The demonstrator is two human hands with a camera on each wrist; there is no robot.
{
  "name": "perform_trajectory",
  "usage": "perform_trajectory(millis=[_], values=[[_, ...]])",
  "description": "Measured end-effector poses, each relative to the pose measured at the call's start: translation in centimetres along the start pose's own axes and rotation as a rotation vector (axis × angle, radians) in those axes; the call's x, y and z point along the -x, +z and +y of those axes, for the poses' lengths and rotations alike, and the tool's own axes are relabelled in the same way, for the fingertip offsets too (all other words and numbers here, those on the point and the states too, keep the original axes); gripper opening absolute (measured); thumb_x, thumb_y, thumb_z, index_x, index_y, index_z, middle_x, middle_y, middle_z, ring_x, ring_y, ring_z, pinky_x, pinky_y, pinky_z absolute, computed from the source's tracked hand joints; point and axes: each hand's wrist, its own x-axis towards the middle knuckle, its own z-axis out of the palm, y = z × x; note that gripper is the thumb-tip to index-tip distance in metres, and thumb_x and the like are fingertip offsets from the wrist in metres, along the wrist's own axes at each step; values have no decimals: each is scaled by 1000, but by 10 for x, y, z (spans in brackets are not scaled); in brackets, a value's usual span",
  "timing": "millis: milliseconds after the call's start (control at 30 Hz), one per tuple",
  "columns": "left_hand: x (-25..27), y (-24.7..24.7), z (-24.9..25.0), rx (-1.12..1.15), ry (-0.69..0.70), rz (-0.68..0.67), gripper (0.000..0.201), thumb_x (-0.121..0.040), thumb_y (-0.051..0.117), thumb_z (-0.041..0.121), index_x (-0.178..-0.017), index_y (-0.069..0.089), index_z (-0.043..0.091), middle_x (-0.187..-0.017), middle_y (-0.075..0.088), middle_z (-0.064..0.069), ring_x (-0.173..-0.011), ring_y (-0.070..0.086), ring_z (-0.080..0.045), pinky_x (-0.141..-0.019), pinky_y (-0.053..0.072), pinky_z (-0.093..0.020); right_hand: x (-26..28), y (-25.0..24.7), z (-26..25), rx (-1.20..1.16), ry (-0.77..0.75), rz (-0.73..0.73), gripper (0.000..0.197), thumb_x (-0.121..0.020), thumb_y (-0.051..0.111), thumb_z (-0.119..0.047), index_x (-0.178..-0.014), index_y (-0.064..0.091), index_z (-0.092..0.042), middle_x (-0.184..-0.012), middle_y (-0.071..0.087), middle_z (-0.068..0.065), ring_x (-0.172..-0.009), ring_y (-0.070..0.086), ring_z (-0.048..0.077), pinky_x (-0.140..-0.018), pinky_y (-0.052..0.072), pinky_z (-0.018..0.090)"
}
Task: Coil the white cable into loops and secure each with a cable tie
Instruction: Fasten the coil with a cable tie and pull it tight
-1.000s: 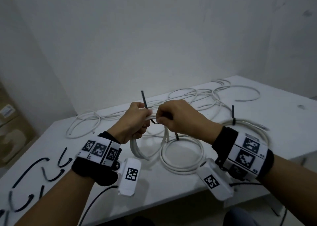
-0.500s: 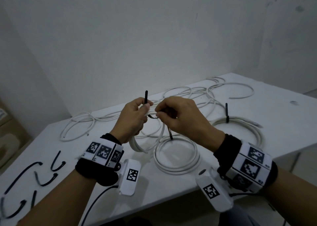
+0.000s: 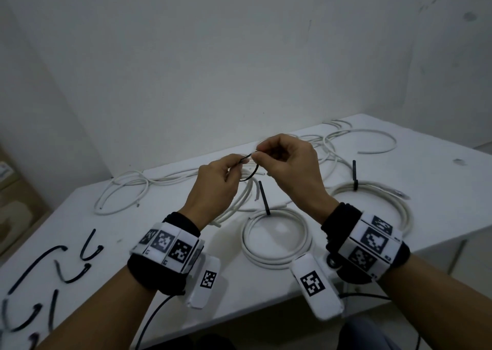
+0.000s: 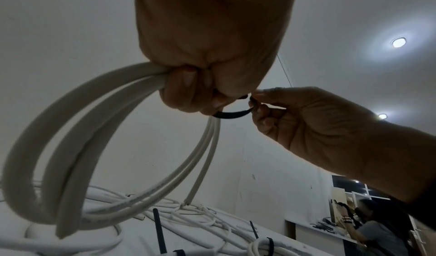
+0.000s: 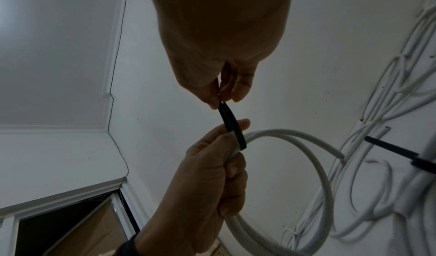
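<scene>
My left hand [image 3: 217,184] holds a small coil of white cable [image 3: 241,199] above the table, fingers curled round the bundled strands [image 4: 78,142]. A black cable tie [image 3: 249,176] arcs from under that grip round the cable. My right hand [image 3: 287,163] pinches the tie's free end between thumb and fingertips just right of my left thumb. The left wrist view has the cable tie [image 4: 232,114] bowed between the left hand [image 4: 205,58] and the right hand [image 4: 306,127]. In the right wrist view the cable tie [image 5: 232,129] crosses the cable [image 5: 304,144].
Two tied coils lie on the white table [image 3: 439,190]: one [image 3: 277,256] in front of me, one [image 3: 378,192] to the right, black tie tails upright. Loose white cables [image 3: 354,142] sprawl at the back. Several spare black ties [image 3: 66,267] lie left. A person [image 4: 372,228] sits behind.
Both hands have lifted the coil higher. The tie tail that stood upright beside my left thumb now bends over the cable, and my right hand pinches its end.
</scene>
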Motion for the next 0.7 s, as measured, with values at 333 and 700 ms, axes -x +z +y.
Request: perform_trajectory(millis=[333, 700], values=[[6, -1, 8, -126, 67, 25, 27, -96, 49, 9, -113, 70, 14, -58, 53, 18, -47, 48, 11, -49, 32, -6, -4, -5, 3, 60, 8, -83, 6, -77, 75, -12, -78, 69, -13, -68, 67, -5, -61, 60, 4, -58, 49, 19], [3, 0, 14, -151, 138, -17, 27, -94, 46, 8, -99, 71, 16, -69, 68, -4, -58, 54, -12, -54, 40, -24, -8, 3, 5, 95, 0, -157, 5, -76, 74, -6, -76, 71, -11, -65, 66, -4, -62, 63, 9, -61, 54, 27]])
